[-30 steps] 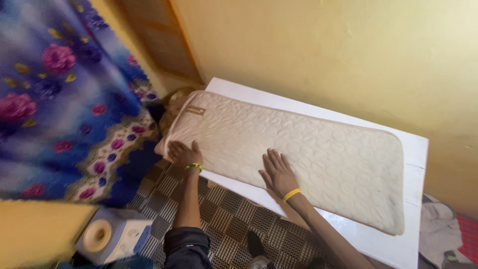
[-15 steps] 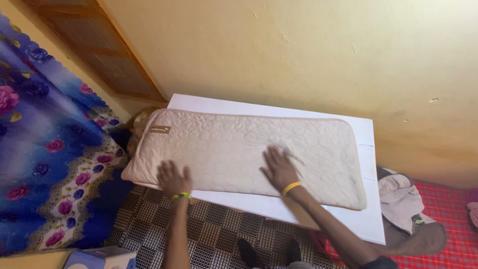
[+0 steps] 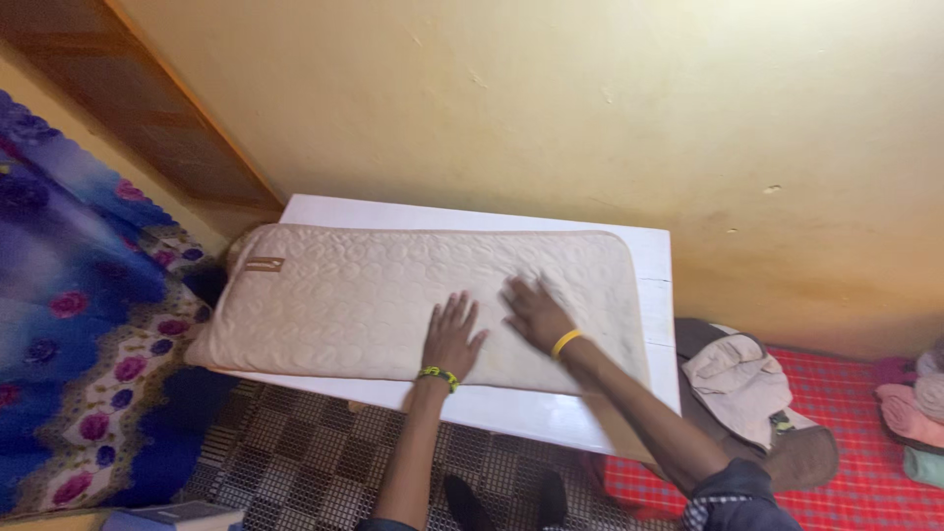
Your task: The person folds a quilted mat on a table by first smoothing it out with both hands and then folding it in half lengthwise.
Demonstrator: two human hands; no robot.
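one quilted pad (image 3: 344, 295), left hand (image 3: 450, 339), right hand (image 3: 536, 313) (both flat)

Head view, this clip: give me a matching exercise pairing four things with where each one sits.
Things:
1. quilted beige pad
2. left hand
3. yellow wristband
4. floral blue curtain

Places:
A. on the right arm, near the pad's right end
B. hanging at the left edge of the view
C. spread across the white table
D. flat on the pad, near its front edge

Pairs: 1-C, 2-D, 3-A, 4-B
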